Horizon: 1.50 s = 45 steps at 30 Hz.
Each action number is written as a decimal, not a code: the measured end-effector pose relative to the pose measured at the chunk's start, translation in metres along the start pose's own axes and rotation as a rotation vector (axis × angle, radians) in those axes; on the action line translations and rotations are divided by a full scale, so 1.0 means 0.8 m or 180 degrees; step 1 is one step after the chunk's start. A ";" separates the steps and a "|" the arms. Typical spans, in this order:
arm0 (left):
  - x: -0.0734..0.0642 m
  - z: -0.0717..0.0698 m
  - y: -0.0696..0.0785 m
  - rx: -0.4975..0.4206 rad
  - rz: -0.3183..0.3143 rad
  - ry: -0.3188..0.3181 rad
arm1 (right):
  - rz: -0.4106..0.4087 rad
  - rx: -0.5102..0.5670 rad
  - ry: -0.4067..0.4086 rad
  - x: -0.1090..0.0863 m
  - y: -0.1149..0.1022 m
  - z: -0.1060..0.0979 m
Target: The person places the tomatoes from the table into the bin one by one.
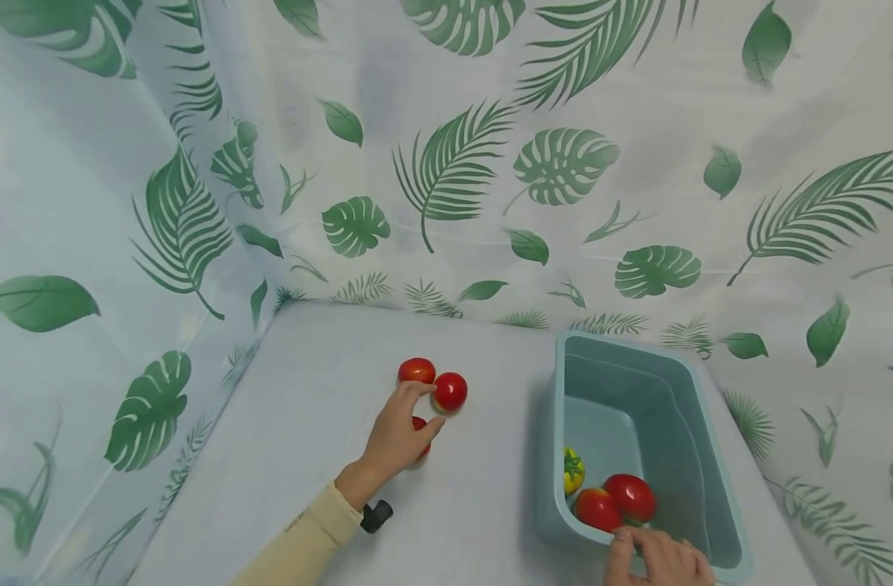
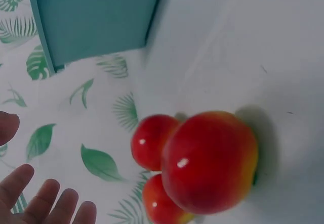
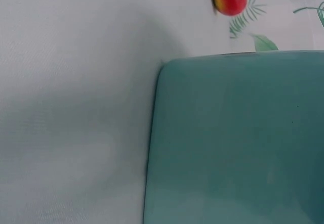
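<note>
In the head view my left hand (image 1: pixel 398 435) reaches over a small group of shiny red fruits that look like apples, thumb and fingers spread apart. One apple (image 1: pixel 421 443) is partly hidden behind that hand. Right by the fingertips lies another apple (image 1: pixel 450 392), and a third apple (image 1: pixel 417 370) sits just behind. The left wrist view shows the nearest apple (image 2: pixel 210 162) large, red with a yellow side, apart from the spread fingers (image 2: pixel 43 201). My right hand (image 1: pixel 662 557) grips the near rim of a blue-green plastic bin (image 1: pixel 559 423).
Inside the bin, at its near end, lie two red fruits (image 1: pixel 631 498) and a yellow one with a green top (image 1: pixel 574 470). A white table (image 1: pixel 483 488) carries everything. Leaf-printed curtains (image 1: pixel 446 268) stand behind and at the left.
</note>
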<state>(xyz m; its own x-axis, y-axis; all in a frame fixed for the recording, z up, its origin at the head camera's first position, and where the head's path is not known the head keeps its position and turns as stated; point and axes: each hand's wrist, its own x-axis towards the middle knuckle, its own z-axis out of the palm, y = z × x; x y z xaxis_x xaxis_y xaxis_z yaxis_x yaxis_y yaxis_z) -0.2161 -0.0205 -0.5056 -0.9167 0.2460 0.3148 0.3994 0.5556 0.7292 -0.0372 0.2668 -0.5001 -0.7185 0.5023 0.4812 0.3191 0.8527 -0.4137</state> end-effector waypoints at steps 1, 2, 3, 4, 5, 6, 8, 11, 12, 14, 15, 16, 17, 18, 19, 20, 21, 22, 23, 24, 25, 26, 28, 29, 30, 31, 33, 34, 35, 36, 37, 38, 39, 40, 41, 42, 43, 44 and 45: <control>-0.001 0.000 -0.003 -0.0016 -0.0039 -0.0004 | 0.0016 0.0005 0.0005 0.000 0.000 -0.001; -0.003 0.001 -0.006 -0.0006 -0.0077 -0.0024 | 0.0016 0.0018 0.0029 0.000 0.000 -0.001; -0.005 0.001 -0.009 -0.0009 -0.0142 -0.0057 | 0.0023 0.0030 0.0024 -0.001 0.001 -0.002; -0.007 0.001 -0.011 -0.0002 -0.0216 -0.0093 | 0.0034 0.0027 0.0019 -0.001 0.001 -0.002; -0.008 0.001 -0.014 -0.0002 -0.0286 -0.0129 | 0.0038 0.0033 0.0011 -0.001 0.001 -0.002; -0.010 0.002 -0.017 0.0009 -0.0364 -0.0166 | 0.0048 0.0033 0.0007 -0.001 0.002 -0.003; -0.013 0.003 -0.024 0.0083 -0.0498 -0.0236 | 0.0053 0.0008 0.0015 -0.001 0.002 -0.002; -0.016 0.005 -0.032 0.0225 -0.0649 -0.0346 | 0.0038 0.0007 0.0058 0.002 0.001 0.000; -0.018 0.007 -0.035 0.0279 -0.0689 -0.0384 | 0.0039 -0.0019 0.0057 0.003 0.001 0.001; -0.022 0.010 -0.041 0.0379 -0.0754 -0.0455 | 0.0057 -0.0053 0.0036 0.003 -0.001 0.002; -0.024 0.011 -0.044 0.0414 -0.0787 -0.0491 | 0.0065 -0.0073 0.0022 0.002 -0.001 0.002; -0.026 0.013 -0.046 0.0440 -0.0809 -0.0521 | 0.0075 -0.0091 0.0008 0.001 -0.001 0.002; -0.028 0.014 -0.048 0.0457 -0.0824 -0.0540 | 0.0069 -0.0086 0.0012 0.001 -0.001 0.003; -0.030 0.016 -0.050 0.0465 -0.0836 -0.0553 | 0.0044 -0.0041 0.0039 0.001 0.000 0.004; -0.031 0.017 -0.051 0.0475 -0.0837 -0.0552 | 0.0015 0.0012 0.0074 0.001 0.002 0.005; -0.032 0.018 -0.052 0.0479 -0.0834 -0.0541 | -0.0021 0.0063 0.0111 0.002 0.003 0.006; -0.033 0.018 -0.053 0.0478 -0.0827 -0.0526 | -0.0059 0.0118 0.0143 0.003 0.005 0.007; -0.034 0.020 -0.055 0.0486 -0.0817 -0.0504 | -0.0095 0.0181 0.0178 0.004 0.007 0.009; -0.035 0.021 -0.056 0.0503 -0.0798 -0.0476 | -0.0127 0.0246 0.0210 0.004 0.008 0.010; -0.037 0.022 -0.057 0.0521 -0.0778 -0.0456 | -0.0160 0.0300 0.0234 0.005 0.010 0.011; -0.038 0.024 -0.059 0.0543 -0.0761 -0.0441 | -0.0174 0.0324 0.0255 0.005 0.010 0.011; -0.039 0.026 -0.061 0.0565 -0.0732 -0.0423 | -0.0194 0.0358 0.0277 0.005 0.011 0.012; -0.040 0.031 -0.064 0.0602 -0.0658 -0.0368 | -0.0218 0.0423 0.0329 0.005 0.012 0.012; -0.040 0.033 -0.065 0.0611 -0.0626 -0.0343 | -0.0238 0.0456 0.0344 0.006 0.012 0.013; -0.040 0.035 -0.066 0.0609 -0.0617 -0.0322 | -0.0249 0.0477 0.0345 0.006 0.012 0.013; -0.041 0.037 -0.068 0.0612 -0.0609 -0.0298 | -0.0249 0.0489 0.0340 0.006 0.012 0.013; -0.041 0.040 -0.069 0.0585 -0.0607 -0.0258 | -0.0245 0.0482 0.0325 0.006 0.011 0.013; -0.041 0.041 -0.070 0.0570 -0.0613 -0.0251 | -0.0242 0.0478 0.0313 0.006 0.011 0.013; -0.041 0.042 -0.070 0.0546 -0.0631 -0.0247 | -0.0252 0.0487 0.0305 0.006 0.011 0.013; -0.041 0.042 -0.070 0.0525 -0.0655 -0.0250 | -0.0258 0.0486 0.0304 0.006 0.012 0.014; -0.041 0.042 -0.070 0.0505 -0.0665 -0.0247 | -0.0257 0.0477 0.0306 0.006 0.012 0.014; -0.040 0.041 -0.069 0.0479 -0.0676 -0.0246 | -0.0263 0.0472 0.0316 0.006 0.012 0.014; -0.039 0.041 -0.069 0.0467 -0.0671 -0.0237 | -0.0270 0.0480 0.0324 0.006 0.013 0.014; -0.038 0.040 -0.068 0.0456 -0.0666 -0.0230 | -0.0274 0.0489 0.0329 0.006 0.013 0.014; -0.037 0.039 -0.068 0.0452 -0.0678 -0.0228 | -0.0285 0.0488 0.0342 0.006 0.014 0.014; -0.035 0.038 -0.068 0.0447 -0.0687 -0.0223 | -0.0295 0.0496 0.0355 0.006 0.014 0.014; -0.033 0.037 -0.067 0.0439 -0.0693 -0.0214 | -0.0296 0.0490 0.0367 0.006 0.015 0.014; -0.032 0.036 -0.067 0.0431 -0.0693 -0.0203 | -0.0305 0.0500 0.0384 0.006 0.015 0.014; -0.030 0.034 -0.067 0.0423 -0.0699 -0.0194 | -0.0320 0.0509 0.0405 0.006 0.016 0.015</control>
<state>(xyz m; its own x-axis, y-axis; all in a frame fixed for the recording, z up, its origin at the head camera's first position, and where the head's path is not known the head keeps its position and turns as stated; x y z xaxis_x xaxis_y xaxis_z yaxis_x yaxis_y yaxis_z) -0.2153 -0.0341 -0.5687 -0.9812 0.1532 0.1177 0.1918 0.6993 0.6886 -0.0438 0.2782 -0.5123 -0.6548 0.4386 0.6155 0.1405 0.8708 -0.4711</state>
